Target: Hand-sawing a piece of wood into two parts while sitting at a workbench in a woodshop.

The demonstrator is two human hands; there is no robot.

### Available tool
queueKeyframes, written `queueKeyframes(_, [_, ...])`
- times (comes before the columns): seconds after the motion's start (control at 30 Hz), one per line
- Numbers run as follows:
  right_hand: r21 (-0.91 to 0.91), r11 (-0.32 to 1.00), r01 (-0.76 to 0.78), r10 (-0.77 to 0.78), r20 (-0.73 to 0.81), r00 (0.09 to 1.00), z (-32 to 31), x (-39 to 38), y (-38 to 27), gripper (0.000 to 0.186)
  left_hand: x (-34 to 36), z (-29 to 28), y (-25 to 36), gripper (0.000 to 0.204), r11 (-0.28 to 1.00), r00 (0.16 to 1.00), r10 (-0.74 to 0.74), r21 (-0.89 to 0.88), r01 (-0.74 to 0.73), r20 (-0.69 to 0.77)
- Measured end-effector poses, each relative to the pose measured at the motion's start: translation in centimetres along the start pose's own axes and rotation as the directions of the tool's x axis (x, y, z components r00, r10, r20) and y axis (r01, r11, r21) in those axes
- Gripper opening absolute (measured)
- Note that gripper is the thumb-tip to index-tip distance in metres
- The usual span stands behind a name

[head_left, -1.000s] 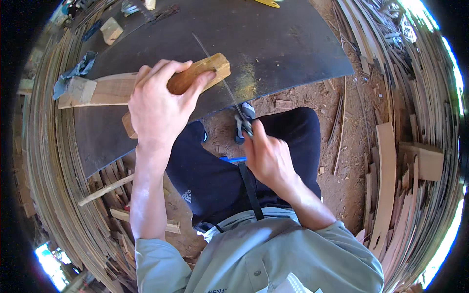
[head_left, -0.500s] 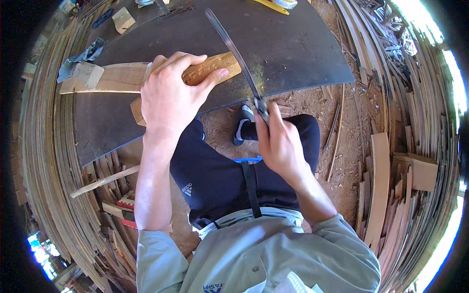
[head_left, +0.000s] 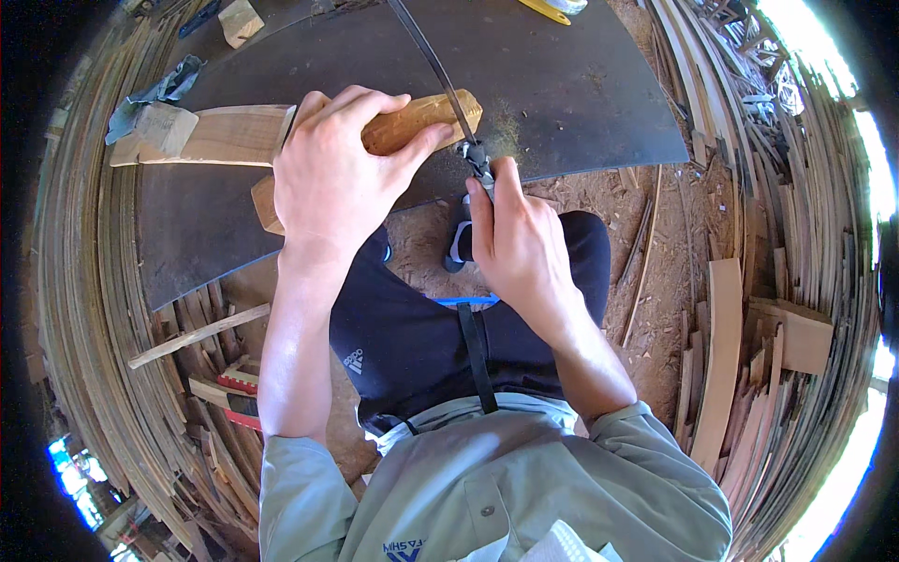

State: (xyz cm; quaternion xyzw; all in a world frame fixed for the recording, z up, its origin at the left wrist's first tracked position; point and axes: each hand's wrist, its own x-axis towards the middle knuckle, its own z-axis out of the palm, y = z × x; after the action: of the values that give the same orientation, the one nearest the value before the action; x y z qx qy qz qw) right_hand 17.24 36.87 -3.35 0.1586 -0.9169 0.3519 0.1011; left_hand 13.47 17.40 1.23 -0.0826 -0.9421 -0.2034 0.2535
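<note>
My left hand (head_left: 328,173) wraps round a yellow-brown wooden block (head_left: 412,126) above the table near its front edge, thumb on the near side and fingers over the far side. The block's right end juts out past the thumb. Across that end lies a long, narrow, dark metal tool (head_left: 429,58), like a file or a saw seen edge-on; I cannot tell which. My right hand (head_left: 526,229) is closed on its near end, where a dark, shiny fitting shows. Under my left wrist sticks out another wooden end (head_left: 268,204); whether it belongs to the same piece is hidden.
Sawdust (head_left: 506,126) lies on the dark table (head_left: 599,131). A flat board (head_left: 234,136) with a pale block (head_left: 167,129) and grey cloth (head_left: 169,86) lies left. At the back are a wood block (head_left: 240,22) and a yellow object (head_left: 545,9). Stacked wood strips line both sides.
My right hand has moved forward and slightly left with the tool, bringing its near end closer to the block. The tool now crosses the block slightly in from its end. My left hand keeps its hold.
</note>
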Motion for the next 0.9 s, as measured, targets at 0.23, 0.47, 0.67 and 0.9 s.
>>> queueKeyframes(0.23, [-0.03, 0.999, -0.028, 0.03, 0.056, 0.998, -0.8, 0.2, -0.3, 0.023, 0.0, 0.3, -0.5, 0.043, 0.996, 0.998, 0.064, 0.07, -0.063, -0.019])
queueKeyframes(0.47, [-0.006, 0.996, -0.095, 0.094, 0.2, 0.975, -1.2, -8.0, 1.5, 0.023, -0.1, 0.1, -0.2, 0.04, 0.999, 0.999, 0.041, 0.034, -0.04, -0.009])
queueKeyframes(0.67, [0.084, 0.935, -0.346, 0.33, 0.161, 0.93, -6.7, -16.6, 5.0, 0.019, -0.4, 0.0, -0.2, 0.046, 0.997, 0.997, 0.064, 0.046, -0.065, 0.032])
queueKeyframes(0.9, [0.178, 0.98, -0.092, 0.088, 0.033, 0.996, -2.8, -7.7, 1.8, 0.022, -0.2, -0.3, -0.3, 0.043, 0.997, 0.998, 0.062, 0.047, -0.062, 0.012])
